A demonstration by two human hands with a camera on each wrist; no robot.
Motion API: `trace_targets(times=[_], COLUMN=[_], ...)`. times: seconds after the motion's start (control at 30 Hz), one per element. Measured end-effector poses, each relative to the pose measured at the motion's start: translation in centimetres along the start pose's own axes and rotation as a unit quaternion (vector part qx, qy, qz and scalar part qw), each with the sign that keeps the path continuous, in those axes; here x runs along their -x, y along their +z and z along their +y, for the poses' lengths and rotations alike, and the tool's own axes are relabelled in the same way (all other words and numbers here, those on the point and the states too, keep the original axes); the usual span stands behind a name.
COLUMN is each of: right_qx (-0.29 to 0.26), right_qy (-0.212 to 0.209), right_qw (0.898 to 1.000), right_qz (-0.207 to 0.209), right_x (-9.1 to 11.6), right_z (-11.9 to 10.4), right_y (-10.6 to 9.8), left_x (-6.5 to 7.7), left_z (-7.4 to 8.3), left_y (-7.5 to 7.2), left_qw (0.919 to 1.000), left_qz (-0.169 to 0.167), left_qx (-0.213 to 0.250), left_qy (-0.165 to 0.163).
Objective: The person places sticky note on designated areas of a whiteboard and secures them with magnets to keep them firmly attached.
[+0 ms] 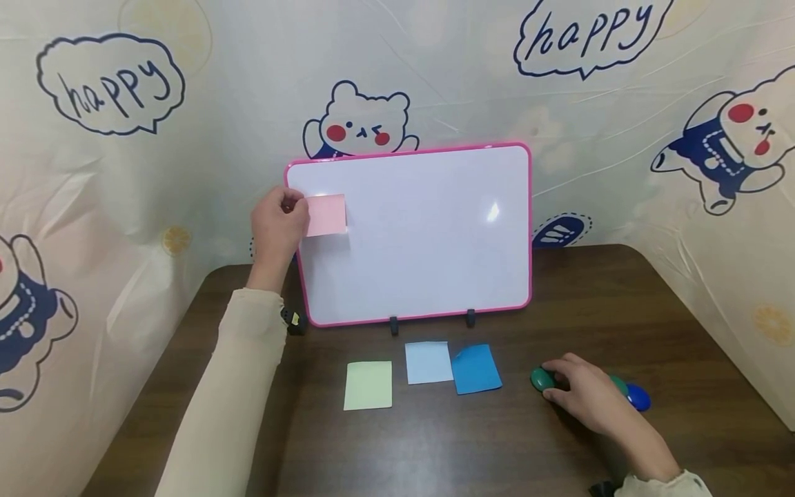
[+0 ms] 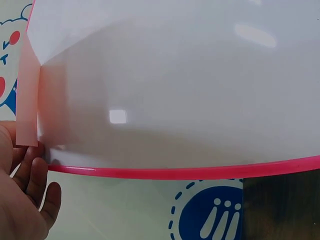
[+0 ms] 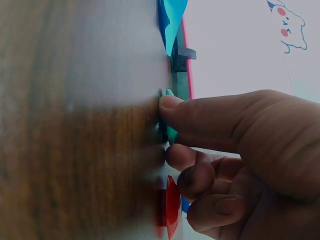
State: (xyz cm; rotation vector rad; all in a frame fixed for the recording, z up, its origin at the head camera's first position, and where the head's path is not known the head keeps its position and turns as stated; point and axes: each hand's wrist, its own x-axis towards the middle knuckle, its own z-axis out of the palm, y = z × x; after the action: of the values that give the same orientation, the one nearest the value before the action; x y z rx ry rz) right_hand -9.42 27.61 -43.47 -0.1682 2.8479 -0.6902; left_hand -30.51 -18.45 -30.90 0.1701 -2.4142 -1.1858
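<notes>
At the left side of the upright whiteboard [image 1: 428,241] with a pink frame, my left hand [image 1: 278,231] pinches a pink sticky note [image 1: 327,216] by its left edge. In the left wrist view the note [image 2: 28,102] stands out from the board's surface at an angle. My right hand [image 1: 586,392], low over the table at the right, grips a round green magnet [image 1: 542,379] between thumb and fingers. Under and beyond that hand lie another green magnet [image 1: 620,384] and a blue magnet [image 1: 638,397]. A red magnet [image 3: 172,207] shows beside the fingers in the right wrist view.
A pale green sticky note [image 1: 368,386], a light blue one [image 1: 428,363] and a darker blue one [image 1: 477,370] lie on the brown table [image 1: 397,455] before the board. Small black clips [image 1: 394,326] support the board's lower edge. A printed curtain [image 1: 248,83] hangs behind.
</notes>
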Motion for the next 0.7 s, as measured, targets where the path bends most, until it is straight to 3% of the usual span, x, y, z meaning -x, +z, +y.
trace_targets(times=[0.7], right_qx=[0.001], right_qy=[0.0], right_qw=[1.0], right_qz=[-0.002], right_x=[-0.09], right_z=[0.04], right_y=[-0.03], left_x=[-0.01], left_z=[0.12], left_y=[0.49], left_qw=[0.9994], left_qz=[0.017], left_qx=[-0.029], left_qy=[-0.002])
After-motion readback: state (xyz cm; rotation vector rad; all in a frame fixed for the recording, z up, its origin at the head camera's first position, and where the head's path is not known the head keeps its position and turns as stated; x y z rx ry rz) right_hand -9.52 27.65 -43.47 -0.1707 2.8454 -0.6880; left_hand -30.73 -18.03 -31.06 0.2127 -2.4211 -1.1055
